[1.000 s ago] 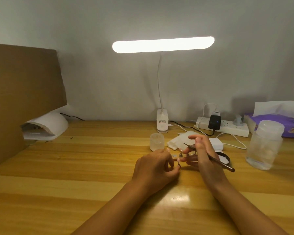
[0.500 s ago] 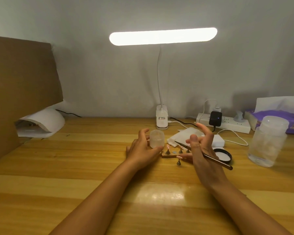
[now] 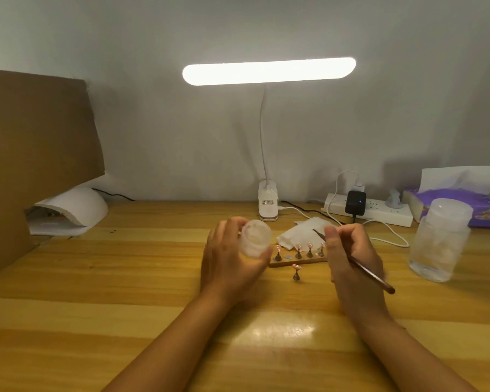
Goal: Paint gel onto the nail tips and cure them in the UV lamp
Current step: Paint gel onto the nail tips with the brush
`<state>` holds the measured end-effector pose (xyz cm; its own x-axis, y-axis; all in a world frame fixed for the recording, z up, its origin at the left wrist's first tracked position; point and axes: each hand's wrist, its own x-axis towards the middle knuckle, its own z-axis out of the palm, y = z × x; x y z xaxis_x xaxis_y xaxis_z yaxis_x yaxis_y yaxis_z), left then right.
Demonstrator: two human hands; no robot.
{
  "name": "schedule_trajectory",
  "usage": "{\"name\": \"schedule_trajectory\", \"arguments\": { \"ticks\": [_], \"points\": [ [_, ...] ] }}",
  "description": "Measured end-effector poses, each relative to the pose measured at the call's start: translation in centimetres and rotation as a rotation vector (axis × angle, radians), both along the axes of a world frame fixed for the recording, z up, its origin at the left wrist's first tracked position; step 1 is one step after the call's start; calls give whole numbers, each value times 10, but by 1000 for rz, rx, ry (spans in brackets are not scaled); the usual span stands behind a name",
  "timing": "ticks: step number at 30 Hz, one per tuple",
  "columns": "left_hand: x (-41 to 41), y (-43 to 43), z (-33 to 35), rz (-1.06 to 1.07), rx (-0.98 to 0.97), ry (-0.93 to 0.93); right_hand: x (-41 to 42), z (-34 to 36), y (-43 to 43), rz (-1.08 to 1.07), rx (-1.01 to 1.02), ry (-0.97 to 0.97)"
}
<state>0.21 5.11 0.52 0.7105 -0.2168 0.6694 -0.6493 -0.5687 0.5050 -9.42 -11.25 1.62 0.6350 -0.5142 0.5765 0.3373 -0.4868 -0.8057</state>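
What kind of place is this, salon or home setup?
Probably a home desk set up for nail work: a clip-on desk lamp and power strip by a bare wall, a small UV lamp, nail tips on a stand.

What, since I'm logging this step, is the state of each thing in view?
Desk lamp: lit.
Gel jar: tilted, gripped by left hand.
Brush: held in right hand, tip not touching the stands.
Nail-tip stands: four upright on the strip.
Loose stand: upright on the table, before the strip.
UV lamp: no glow visible.
Large jar: upright, lidded.
Charger: plugged into the power strip, light on.
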Motion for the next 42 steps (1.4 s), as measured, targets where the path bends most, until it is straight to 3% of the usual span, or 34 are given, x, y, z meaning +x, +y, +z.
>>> {"name": "schedule_trajectory", "arguments": {
  "ticks": [3,7,21,29,34,39,42],
  "points": [
    [-12,-3,0,-105,129,-111,-7,4,10,-23,-195,-117],
    [-14,-4,0,-125,195,-130,-12,6,23,-4,-301,-177],
    [-18,-7,2,-190,248,-209,3,-11,22,27,-288,-72],
    [-13,-7,-2,-189,222,-209,-2,-4,25,12,-265,-165],
    [-1,-3,-2,-8,40,-99,-9,8,27,68,-92,-314],
    [19,11,-2,239,-77,295,-5,2,7,-57,-22,-70],
    [25,14,-5,303,-19,454,0,-4,-6,-6,265,129]
  ]
}}
